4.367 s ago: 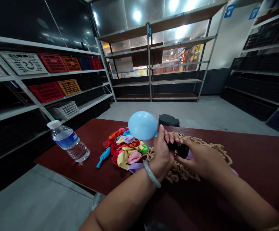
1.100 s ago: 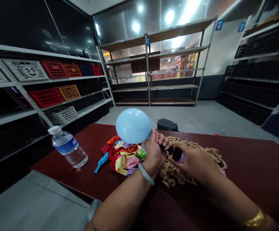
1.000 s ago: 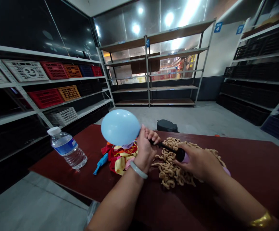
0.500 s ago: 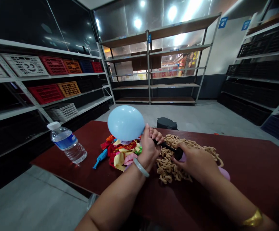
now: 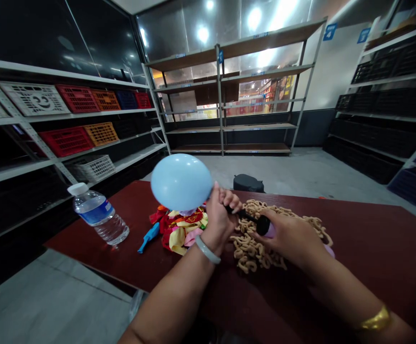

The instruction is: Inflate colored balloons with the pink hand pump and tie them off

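A light blue balloon, partly inflated, stands out to the left of my left hand. That hand is closed around the balloon's neck and the black nozzle end of a hand pump; its fingers hide the joint. A thin black rod leads from there to the pump's black collar and purple barrel. My right hand is wrapped around the barrel, whose purple far end shows behind the wrist. Below the blue balloon lies a pile of uninflated balloons in red, yellow and pink, with a flat blue one beside it.
A heap of tan curled pieces lies under the pump on the dark red table. A water bottle stands at the left. Beyond the table are a black object, shelving and crates.
The blue balloon looks larger and reaches farther left. My right hand with the pump barrel has come slightly nearer my left hand, and less of the rod shows.
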The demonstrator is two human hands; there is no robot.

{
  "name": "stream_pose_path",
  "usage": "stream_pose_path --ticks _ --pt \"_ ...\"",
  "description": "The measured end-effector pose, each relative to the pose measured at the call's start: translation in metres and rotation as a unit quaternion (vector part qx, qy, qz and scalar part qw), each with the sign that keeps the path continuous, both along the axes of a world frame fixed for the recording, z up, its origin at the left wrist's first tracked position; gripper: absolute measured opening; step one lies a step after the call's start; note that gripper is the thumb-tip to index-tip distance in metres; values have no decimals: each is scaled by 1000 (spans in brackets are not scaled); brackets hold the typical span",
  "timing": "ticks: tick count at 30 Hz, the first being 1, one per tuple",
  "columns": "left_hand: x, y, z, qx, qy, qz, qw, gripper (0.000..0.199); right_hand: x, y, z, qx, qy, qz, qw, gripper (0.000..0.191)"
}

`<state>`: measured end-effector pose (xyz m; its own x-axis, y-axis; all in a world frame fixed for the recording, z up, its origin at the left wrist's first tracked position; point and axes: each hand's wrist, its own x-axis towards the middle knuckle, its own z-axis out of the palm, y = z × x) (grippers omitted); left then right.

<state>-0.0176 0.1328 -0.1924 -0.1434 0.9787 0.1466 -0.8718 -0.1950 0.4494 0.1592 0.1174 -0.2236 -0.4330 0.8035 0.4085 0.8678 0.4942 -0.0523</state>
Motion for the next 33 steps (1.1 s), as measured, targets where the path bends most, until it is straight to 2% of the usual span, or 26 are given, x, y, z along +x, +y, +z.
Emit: stream_pose_path --ticks 4,7,11,16,20,24,29,33 --pt "-33 12 9 1 -20 61 998 45 24 18 -8 22 -18 -12 1000 55" --pt "-38 18 6 6 -26 81 996 44 31 26 -14 31 -28 -40 998 55" --pt "-23 18 -2 -1 -38 77 996 42 20 18 -14 48 -44 -49 997 50" --pt "10 7 -13 -19 -28 20 999 45 -4 -2 -5 60 -51 -49 996 46" --pt "35 -3 -20 -14 -9 -16 1000 44 -14 -7 -3 57 -39 -64 996 47" --pt "42 -7 -22 -18 2 -20 1000 46 -17 -7 -6 49 -17 -45 998 49" --pt "21 -1 -12 -6 15 -23 1000 46 -11 -1 -4 40 0 -11 999 52" --pt "-16 10 3 -6 -9 30 999 44 10 13 -3 59 -14 0 998 55"
